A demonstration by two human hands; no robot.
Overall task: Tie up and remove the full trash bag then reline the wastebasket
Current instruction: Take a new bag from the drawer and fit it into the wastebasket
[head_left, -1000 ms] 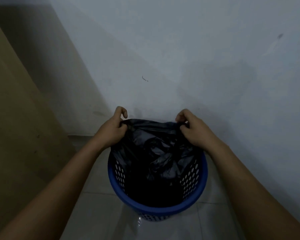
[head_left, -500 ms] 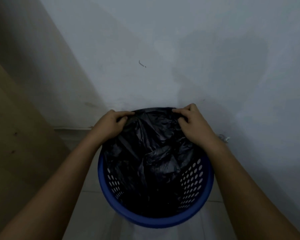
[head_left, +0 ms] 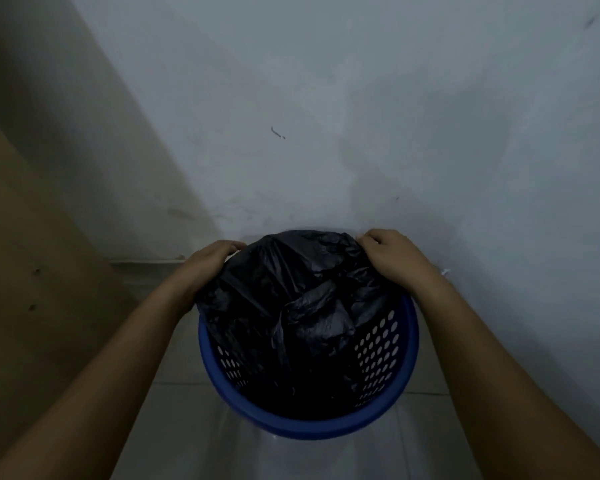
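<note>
Both hands gripped the far edge of the bag [head_left: 291, 292]: the left hand [head_left: 210, 259] had its fingers curled shut over the film at the rim's upper left, and the right hand [head_left: 392, 254] pinched a fold of it at the upper right, knuckles up.

Thin, black and glossy, the bag was heavily crumpled, with creases catching a little light. Its far edge was stretched over the back of the rim between the two hands, while the rest sagged loosely down into the basket [head_left: 309, 429]. At the near side and the right, the inner wall stood bare of film. Whether the bag's bottom reached the base could not be told; the inside was too dark.

Round, blue and plastic, the basket had rows of oval holes through its wall and a smooth solid rim. It stood in the lower centre of the frame on a pale tiled floor [head_left: 187, 427], close against a grey-white wall [head_left: 361, 98] that bore a few small dark marks. A tan flat panel [head_left: 32, 271] filled the left side of the frame.

Both forearms came in from the lower corners, bare and nearly straight, converging on the basket's far rim.
</note>
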